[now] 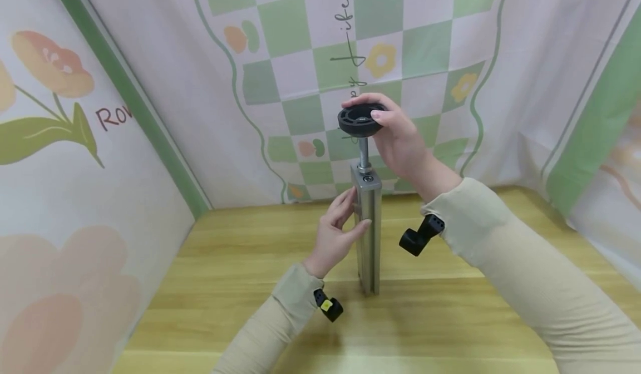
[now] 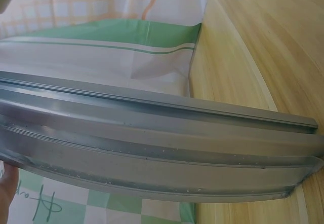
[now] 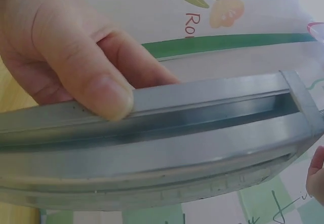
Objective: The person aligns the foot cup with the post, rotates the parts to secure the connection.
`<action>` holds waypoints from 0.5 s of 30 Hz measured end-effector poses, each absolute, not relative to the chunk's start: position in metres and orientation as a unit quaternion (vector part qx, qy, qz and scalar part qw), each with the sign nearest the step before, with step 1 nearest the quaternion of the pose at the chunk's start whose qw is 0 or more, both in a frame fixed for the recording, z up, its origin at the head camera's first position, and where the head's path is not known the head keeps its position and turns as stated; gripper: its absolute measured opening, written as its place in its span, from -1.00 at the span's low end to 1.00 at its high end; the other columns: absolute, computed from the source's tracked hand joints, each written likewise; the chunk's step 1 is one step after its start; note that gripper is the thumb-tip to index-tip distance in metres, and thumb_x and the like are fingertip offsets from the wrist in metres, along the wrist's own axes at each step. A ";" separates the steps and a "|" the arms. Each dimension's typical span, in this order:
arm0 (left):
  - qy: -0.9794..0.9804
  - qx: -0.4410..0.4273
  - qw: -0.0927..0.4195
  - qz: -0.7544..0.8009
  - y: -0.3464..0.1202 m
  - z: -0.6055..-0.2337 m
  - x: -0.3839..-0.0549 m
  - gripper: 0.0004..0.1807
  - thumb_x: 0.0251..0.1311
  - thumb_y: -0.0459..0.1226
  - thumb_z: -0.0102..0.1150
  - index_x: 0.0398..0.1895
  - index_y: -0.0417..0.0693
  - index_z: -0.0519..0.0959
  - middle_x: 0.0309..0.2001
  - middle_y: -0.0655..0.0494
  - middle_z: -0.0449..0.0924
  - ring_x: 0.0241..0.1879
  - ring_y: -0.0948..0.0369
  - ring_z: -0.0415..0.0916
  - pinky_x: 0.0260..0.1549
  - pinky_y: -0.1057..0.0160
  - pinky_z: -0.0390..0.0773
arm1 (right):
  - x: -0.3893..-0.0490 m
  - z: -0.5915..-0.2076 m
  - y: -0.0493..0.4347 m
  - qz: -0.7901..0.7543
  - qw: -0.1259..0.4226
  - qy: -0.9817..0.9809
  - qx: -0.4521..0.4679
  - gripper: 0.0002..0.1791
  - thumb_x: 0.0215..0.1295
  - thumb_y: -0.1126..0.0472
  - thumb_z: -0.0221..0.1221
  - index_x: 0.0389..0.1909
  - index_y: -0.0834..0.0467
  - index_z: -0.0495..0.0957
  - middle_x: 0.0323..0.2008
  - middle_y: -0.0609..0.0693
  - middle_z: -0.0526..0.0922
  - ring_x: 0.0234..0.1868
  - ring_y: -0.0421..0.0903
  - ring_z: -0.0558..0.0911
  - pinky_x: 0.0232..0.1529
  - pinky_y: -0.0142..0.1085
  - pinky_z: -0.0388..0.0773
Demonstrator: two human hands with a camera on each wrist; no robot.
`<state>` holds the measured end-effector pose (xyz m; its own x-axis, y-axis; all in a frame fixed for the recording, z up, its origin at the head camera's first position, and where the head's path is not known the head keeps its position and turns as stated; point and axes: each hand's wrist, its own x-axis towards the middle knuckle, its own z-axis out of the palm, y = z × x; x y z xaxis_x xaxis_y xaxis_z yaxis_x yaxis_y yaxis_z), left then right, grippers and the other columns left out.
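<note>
A silver aluminium profile with slotted sides stands upright on the table. My left hand grips it near its upper part, thumb on the near side and fingers at the far side. In the right wrist view, the left thumb presses along the profile's slotted edge. From the profile's top end rises a threaded rod with a nut at its base. It carries a round black levelling foot, cup side up. My right hand holds this foot by its rim, thumb on top. The left wrist view shows the profile's lower length.
The wood-grain table lies beneath the profile. A checkered curtain hangs close behind, and printed cloth walls the left side. Black camera mounts sit on both sleeves, near the profile.
</note>
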<state>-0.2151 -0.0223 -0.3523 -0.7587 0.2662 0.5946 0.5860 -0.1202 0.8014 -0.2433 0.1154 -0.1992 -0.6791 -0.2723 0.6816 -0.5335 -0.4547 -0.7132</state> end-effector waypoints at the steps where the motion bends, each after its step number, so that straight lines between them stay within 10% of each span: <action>1: -0.653 -0.326 0.118 -0.673 -0.022 -0.352 -0.215 -0.32 0.08 -0.62 0.16 0.31 -0.45 0.18 0.34 -0.34 0.17 0.30 -0.16 0.25 0.31 0.25 0.33 | -0.243 -0.199 0.116 0.756 0.090 -0.518 0.390 -0.72 0.24 0.22 -0.09 -0.09 0.10 0.51 -0.08 -0.05 0.57 -0.02 -0.11 0.50 0.19 -0.31 0.33; 15: -0.649 -0.334 0.120 -0.674 -0.022 -0.354 -0.215 -0.32 0.09 -0.62 0.15 0.31 -0.45 0.17 0.34 -0.35 0.17 0.30 -0.16 0.25 0.31 0.24 0.32 | -0.232 -0.199 0.117 0.737 0.154 -0.569 0.331 -0.80 0.19 0.37 -0.01 -0.35 0.01 0.52 -0.02 -0.07 0.56 0.16 0.02 0.42 0.11 -0.40 0.45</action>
